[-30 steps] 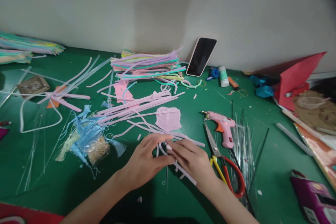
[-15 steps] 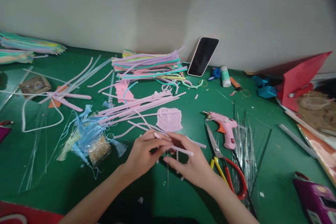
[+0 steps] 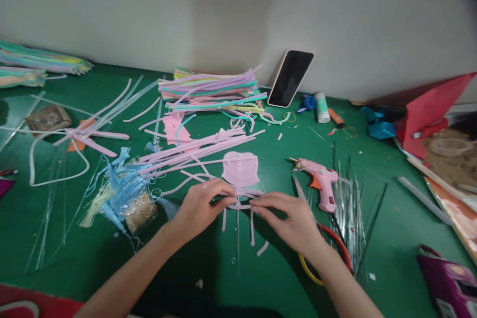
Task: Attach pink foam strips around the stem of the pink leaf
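My left hand (image 3: 197, 207) and my right hand (image 3: 291, 218) rest low over the green table (image 3: 112, 258), fingertips facing each other. Between them lies a short curved pink strip (image 3: 238, 204), and both hands pinch its ends with closed fingers. Short pink strip pieces (image 3: 252, 221) and a thin wire (image 3: 237, 233) lie just below it. A pink fan-shaped piece (image 3: 240, 169) sits right behind the fingers. Long pink strips (image 3: 194, 151) stretch away to the left behind it.
A pink glue gun (image 3: 318, 181) and red-and-yellow-handled scissors (image 3: 328, 246) lie right of my right hand, beside clear thin sticks (image 3: 348, 198). Blue tassels (image 3: 119, 189) sit left. A pastel strip pile (image 3: 212, 92), a phone (image 3: 290, 78) against the wall and red paper (image 3: 428, 109) stand behind.
Both hands have come down from holding a straight pink strip in the air to the table. My right hand has shifted right, over the scissors.
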`<move>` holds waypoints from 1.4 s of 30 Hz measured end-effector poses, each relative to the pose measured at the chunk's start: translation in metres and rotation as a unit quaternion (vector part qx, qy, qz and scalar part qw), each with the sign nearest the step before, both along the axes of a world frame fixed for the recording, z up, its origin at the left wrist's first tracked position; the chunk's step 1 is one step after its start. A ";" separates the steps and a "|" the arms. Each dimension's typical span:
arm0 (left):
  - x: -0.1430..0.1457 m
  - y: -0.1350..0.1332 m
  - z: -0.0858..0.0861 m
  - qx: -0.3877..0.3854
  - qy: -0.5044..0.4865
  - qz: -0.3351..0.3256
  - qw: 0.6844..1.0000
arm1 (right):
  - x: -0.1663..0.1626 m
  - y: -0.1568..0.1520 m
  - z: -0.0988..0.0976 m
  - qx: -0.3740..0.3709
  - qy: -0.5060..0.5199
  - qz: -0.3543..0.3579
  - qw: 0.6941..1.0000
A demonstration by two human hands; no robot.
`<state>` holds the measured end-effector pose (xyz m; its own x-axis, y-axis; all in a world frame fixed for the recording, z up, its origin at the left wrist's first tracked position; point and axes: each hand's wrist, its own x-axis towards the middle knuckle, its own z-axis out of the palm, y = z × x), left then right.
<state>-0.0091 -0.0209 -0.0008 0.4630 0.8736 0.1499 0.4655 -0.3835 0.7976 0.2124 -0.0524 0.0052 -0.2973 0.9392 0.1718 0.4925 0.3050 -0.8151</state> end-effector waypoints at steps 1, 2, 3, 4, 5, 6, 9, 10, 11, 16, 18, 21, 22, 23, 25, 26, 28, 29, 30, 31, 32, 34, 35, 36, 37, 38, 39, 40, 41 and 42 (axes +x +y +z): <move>0.000 -0.001 -0.001 -0.003 0.004 -0.008 1.000 | 0.001 0.001 0.002 0.034 -0.052 0.026 0.998; 0.000 -0.001 -0.001 -0.006 0.009 -0.015 1.000 | 0.002 0.002 0.003 0.071 -0.104 0.050 0.991; 0.000 -0.002 -0.001 -0.010 0.014 -0.022 1.000 | 0.001 0.003 0.005 0.106 -0.150 0.071 0.980; 0.001 -0.002 -0.002 -0.016 0.018 -0.028 0.999 | 0.000 0.004 0.006 0.136 -0.188 0.087 0.969; 0.001 -0.003 -0.002 -0.022 0.021 -0.034 0.999 | -0.002 0.005 0.008 0.157 -0.215 0.096 0.959; 0.001 -0.003 -0.001 -0.030 0.021 -0.040 0.999 | -0.005 0.005 0.008 0.170 -0.235 0.102 0.952; 0.001 -0.003 0.001 -0.071 0.010 -0.061 0.996 | -0.011 0.005 0.008 0.161 -0.273 0.101 0.943; 0.000 -0.003 0.001 -0.087 0.004 -0.065 0.994 | -0.012 0.004 0.007 0.146 -0.286 0.100 0.942; 0.000 -0.004 0.001 -0.099 -0.001 -0.067 0.993 | -0.012 0.003 0.006 0.129 -0.299 0.100 0.940; -0.002 -0.004 -0.004 -0.080 0.011 -0.047 0.996 | -0.007 0.000 0.001 0.094 -0.304 0.118 0.941; -0.001 -0.004 -0.008 -0.060 0.018 -0.044 0.997 | -0.008 -0.001 0.001 0.100 -0.283 0.122 0.946; 0.000 -0.004 -0.014 -0.032 0.023 -0.045 0.998 | -0.017 -0.001 0.002 0.092 -0.232 0.098 0.963; 0.000 -0.004 -0.015 -0.025 0.024 -0.047 0.998 | -0.021 -0.001 0.002 0.079 -0.208 0.087 0.971; 0.001 -0.004 -0.015 -0.022 0.024 -0.047 0.998 | -0.025 -0.001 0.001 0.062 -0.184 0.077 0.978; 0.000 -0.003 -0.014 -0.024 0.027 -0.045 0.998 | -0.031 0.001 -0.001 0.032 -0.141 0.062 0.988; 0.000 -0.002 -0.013 -0.029 0.029 -0.044 0.998 | -0.033 0.002 -0.002 0.025 -0.122 0.056 0.991; -0.002 0.000 -0.008 -0.030 0.032 -0.046 0.998 | -0.033 0.005 -0.007 0.029 -0.087 0.044 0.995; -0.004 0.001 -0.006 -0.025 0.032 -0.048 0.998 | -0.033 0.007 -0.009 0.035 -0.071 0.039 0.996; -0.006 0.002 -0.003 -0.015 0.030 -0.050 0.998 | -0.031 0.008 -0.011 0.039 -0.057 0.035 0.997; -0.008 0.003 -0.001 -0.005 0.028 -0.049 0.998 | -0.030 0.009 -0.012 0.041 -0.046 0.031 0.998; -0.011 0.003 0.001 0.006 0.026 -0.044 0.999 | -0.029 0.010 -0.013 0.042 -0.040 0.026 0.998; -0.018 0.004 0.002 0.017 0.028 -0.030 0.999 | -0.027 0.010 -0.014 0.037 -0.040 0.023 0.998; -0.022 0.004 0.002 0.019 0.034 -0.025 0.999 | -0.027 0.010 -0.013 0.032 -0.045 0.026 0.998; -0.026 0.004 0.002 0.020 0.042 -0.024 0.999 | -0.027 0.010 -0.012 0.025 -0.052 0.030 0.998; -0.030 0.003 0.002 0.021 0.052 -0.025 0.998 | -0.027 0.010 -0.012 0.018 -0.062 0.037 0.997; -0.033 0.002 0.003 0.025 0.061 -0.029 0.997 | -0.028 0.010 -0.011 0.011 -0.072 0.044 0.996; -0.036 0.001 0.004 0.033 0.071 -0.031 0.996 | -0.029 0.010 -0.010 0.005 -0.081 0.049 0.995; -0.039 0.001 0.007 0.047 0.084 -0.028 0.995 | -0.029 0.010 -0.010 -0.001 -0.090 0.052 0.995; -0.041 0.000 0.010 0.068 0.102 -0.020 0.992 | -0.030 0.010 -0.010 -0.004 -0.095 0.053 0.994; -0.043 0.000 0.014 0.097 0.127 -0.006 0.987 | -0.030 0.010 -0.010 -0.006 -0.099 0.052 0.994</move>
<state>-0.0516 -0.0207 0.0136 0.5168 0.8345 0.1913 0.6351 -0.5236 0.5679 0.1823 -0.0424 -0.0045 -0.4190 0.9036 0.0893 0.6099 0.3529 -0.7095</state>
